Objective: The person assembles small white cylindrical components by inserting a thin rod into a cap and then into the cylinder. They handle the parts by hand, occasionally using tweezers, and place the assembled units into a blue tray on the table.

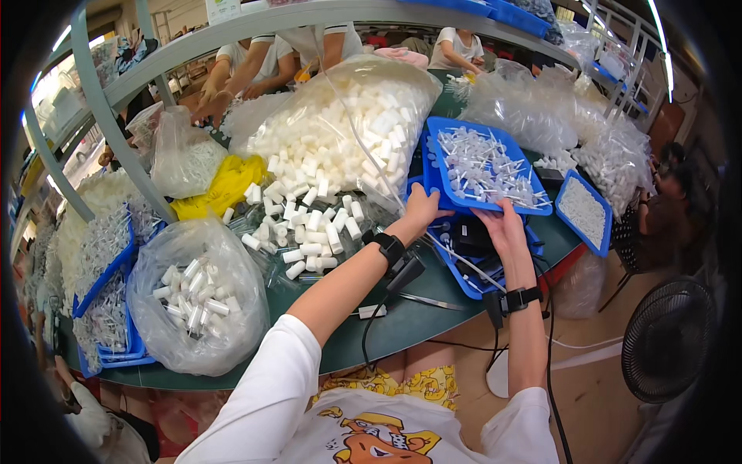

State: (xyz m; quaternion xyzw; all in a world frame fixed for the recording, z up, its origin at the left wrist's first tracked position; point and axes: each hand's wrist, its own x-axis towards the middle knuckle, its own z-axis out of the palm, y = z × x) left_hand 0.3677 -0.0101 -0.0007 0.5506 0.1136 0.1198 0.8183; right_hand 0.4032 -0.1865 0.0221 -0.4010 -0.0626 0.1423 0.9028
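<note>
A blue tray (pixel 533 203) full of small clear-and-white plastic pieces (pixel 483 166) sits on another blue tray (pixel 433 174), whose left wall shows beneath it. My left hand (pixel 422 210) grips the near left corner of the lower tray, its thumb pointing right along the edge. My right hand (pixel 501 224) holds the near edge of the upper tray from below, part of its fingers hidden by the tray. Under my hands lies a further blue tray (pixel 457 271) with dark items and a white stick in it. Black straps with small boxes circle both wrists.
A large clear bag (pixel 348 97) spills white cylinders (pixel 317 232) onto the green table (pixel 301 329). At left are a smaller bag (pixel 197 294) of cylinders and a yellow bag (pixel 224 185). Tweezers (pixel 433 301) lie near the front edge. A fan (pixel 668 340) stands at right. Co-workers sit across.
</note>
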